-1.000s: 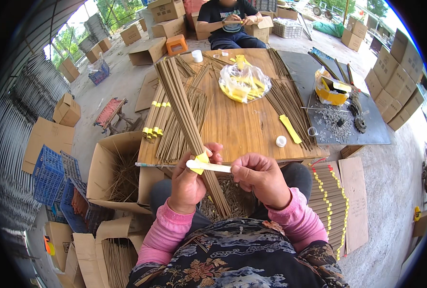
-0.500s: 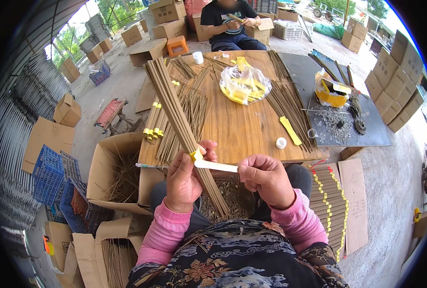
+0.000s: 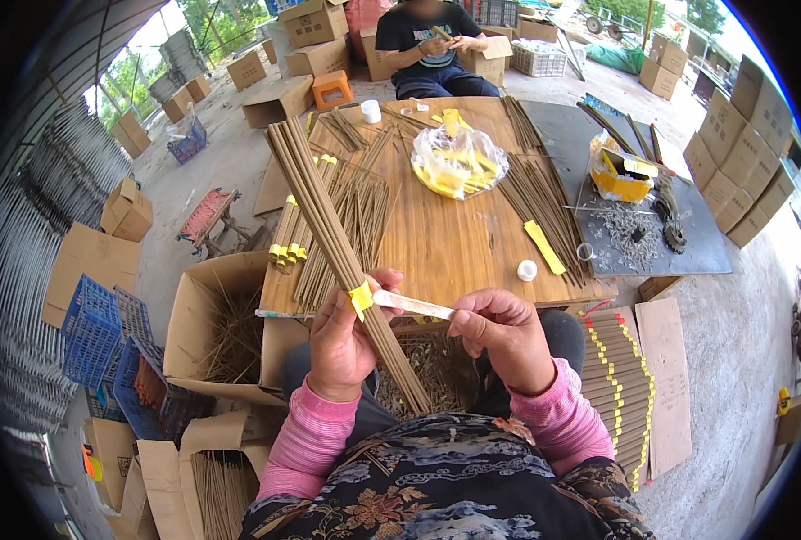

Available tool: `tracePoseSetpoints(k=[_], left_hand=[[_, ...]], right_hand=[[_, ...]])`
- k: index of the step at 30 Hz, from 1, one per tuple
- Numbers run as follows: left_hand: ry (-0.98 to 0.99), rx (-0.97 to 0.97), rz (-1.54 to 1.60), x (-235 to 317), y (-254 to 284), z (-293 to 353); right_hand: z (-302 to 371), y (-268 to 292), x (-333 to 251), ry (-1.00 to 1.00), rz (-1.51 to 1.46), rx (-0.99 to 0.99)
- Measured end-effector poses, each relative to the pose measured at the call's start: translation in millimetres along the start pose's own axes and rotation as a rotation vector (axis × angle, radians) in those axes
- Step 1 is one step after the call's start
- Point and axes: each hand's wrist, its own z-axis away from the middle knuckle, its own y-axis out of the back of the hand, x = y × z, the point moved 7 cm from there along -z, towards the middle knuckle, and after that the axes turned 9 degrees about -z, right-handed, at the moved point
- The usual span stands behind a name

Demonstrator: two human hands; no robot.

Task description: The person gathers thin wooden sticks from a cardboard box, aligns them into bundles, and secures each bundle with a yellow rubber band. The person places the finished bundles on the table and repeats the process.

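Note:
My left hand [image 3: 343, 346] is closed round a slanting bundle of brown incense sticks [image 3: 315, 207], held over the table's near edge. A yellow paper band [image 3: 361, 298] sits on the bundle by my left fingers. Between thumb and fingers, my right hand [image 3: 506, 335] pinches a flat white stick [image 3: 416, 306] with a rounded end and pinkish smears. Its far tip is close beside the yellow band; whether they touch I cannot tell.
Loose sticks [image 3: 351, 211], yellow-banded bundles [image 3: 288, 236], a plastic bag with yellow strips [image 3: 459, 160] and a white cap [image 3: 527, 270] lie on the wooden table [image 3: 445, 247]. Cardboard box [image 3: 211, 315] stands left. More banded bundles [image 3: 612, 387] lie right. Another person [image 3: 432, 49] sits opposite.
The white stick has turned, now showing its smeared face, and its tip has risen slightly. More of the yellow band shows flat against the bundle, whose upper end has shifted slightly left and down.

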Motion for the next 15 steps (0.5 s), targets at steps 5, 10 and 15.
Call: tracePoseSetpoints(k=[5,10,15], left_hand=[[-0.008,-0.026,0.013,-1,-3,-1],[-0.001,-0.007,0.004,-2,-5,-1],[-0.008,-0.009,0.012,-2,-4,-1]], right_hand=[[2,-4,-3,0.040,0.050,-0.001],[1,-8,-14,0.241,0.203,-0.017],[6,-17,-28,0.402,0.486,-0.060]])
